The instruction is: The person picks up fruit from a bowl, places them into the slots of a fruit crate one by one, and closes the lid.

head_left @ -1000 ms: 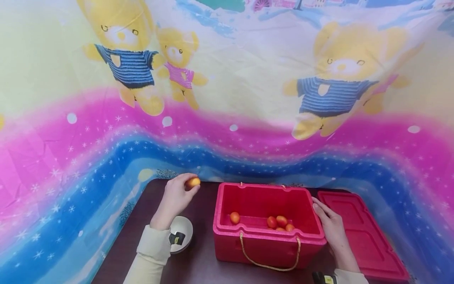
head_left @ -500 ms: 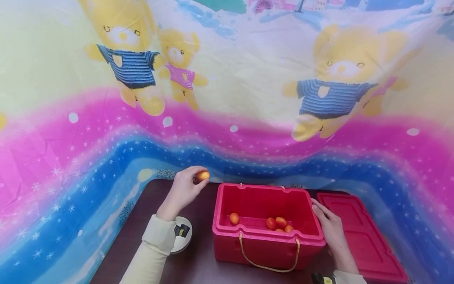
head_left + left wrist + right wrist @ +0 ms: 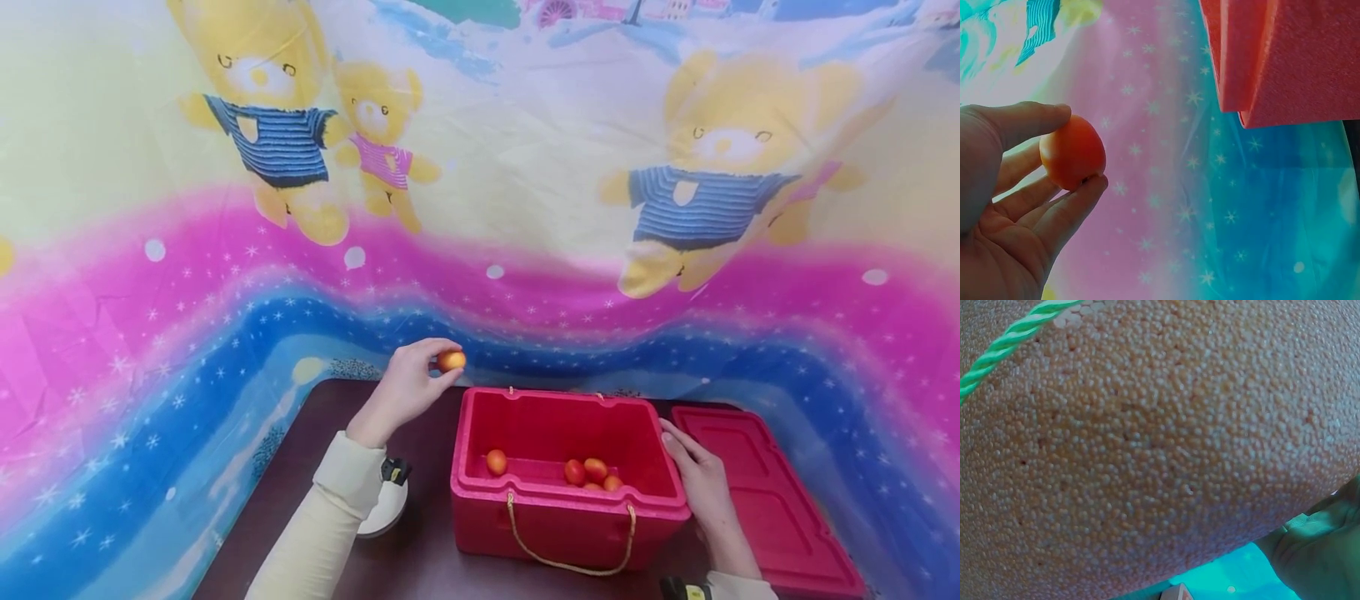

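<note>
An orange-red cherry tomato [image 3: 1074, 153] is pinched between the thumb and fingertips of my left hand [image 3: 411, 379]. That hand is raised above the table, just left of the foam box's back left corner. The red foam box [image 3: 536, 525] stands open at the top, a gold rope handle [image 3: 570, 567] hanging on its near side. Inside lie several cherry tomatoes, one tomato [image 3: 497, 462] at the left and a group [image 3: 595, 469] nearer the right. My right hand [image 3: 701, 483] rests against the box's right end, straight fingers along the wall near the rim.
A red lid [image 3: 787, 508] lies on the dark table [image 3: 300, 492] to the right of the box. Beneath my left wrist is a white bowl [image 3: 388, 510], partly covered by the sleeve. A printed cloth [image 3: 487, 208] with bears hangs behind the table.
My left hand has moved to the right and upward with the cherry tomato, from over the area behind the bowl toward the box. The right hand and the box stay in place.
</note>
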`<state>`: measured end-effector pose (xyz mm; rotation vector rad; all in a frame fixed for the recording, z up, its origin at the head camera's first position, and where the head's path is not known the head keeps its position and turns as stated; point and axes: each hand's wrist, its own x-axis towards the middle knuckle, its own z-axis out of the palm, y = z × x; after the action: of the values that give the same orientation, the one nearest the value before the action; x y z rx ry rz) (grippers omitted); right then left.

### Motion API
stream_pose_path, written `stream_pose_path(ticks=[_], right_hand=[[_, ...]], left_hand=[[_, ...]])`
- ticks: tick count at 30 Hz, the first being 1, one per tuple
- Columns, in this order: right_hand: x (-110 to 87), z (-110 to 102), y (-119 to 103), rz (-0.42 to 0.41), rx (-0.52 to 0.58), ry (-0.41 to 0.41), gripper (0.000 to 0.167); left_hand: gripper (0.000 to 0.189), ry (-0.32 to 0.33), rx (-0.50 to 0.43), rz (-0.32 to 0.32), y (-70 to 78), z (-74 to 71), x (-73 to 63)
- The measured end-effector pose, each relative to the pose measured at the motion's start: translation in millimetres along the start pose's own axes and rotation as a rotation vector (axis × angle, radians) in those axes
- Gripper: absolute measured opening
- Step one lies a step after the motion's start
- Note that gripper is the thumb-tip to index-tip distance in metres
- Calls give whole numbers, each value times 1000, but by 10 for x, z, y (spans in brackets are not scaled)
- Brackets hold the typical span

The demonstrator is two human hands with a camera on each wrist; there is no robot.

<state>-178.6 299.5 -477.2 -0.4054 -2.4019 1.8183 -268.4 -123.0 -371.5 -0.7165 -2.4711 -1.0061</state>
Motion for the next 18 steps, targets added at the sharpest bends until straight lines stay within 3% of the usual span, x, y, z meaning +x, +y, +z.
stream_pose_path(ticks=[18], right_hand=[[6,-4,13,-20,-1,3,70]], left_hand=[[36,-91,24,81,198,95,217]])
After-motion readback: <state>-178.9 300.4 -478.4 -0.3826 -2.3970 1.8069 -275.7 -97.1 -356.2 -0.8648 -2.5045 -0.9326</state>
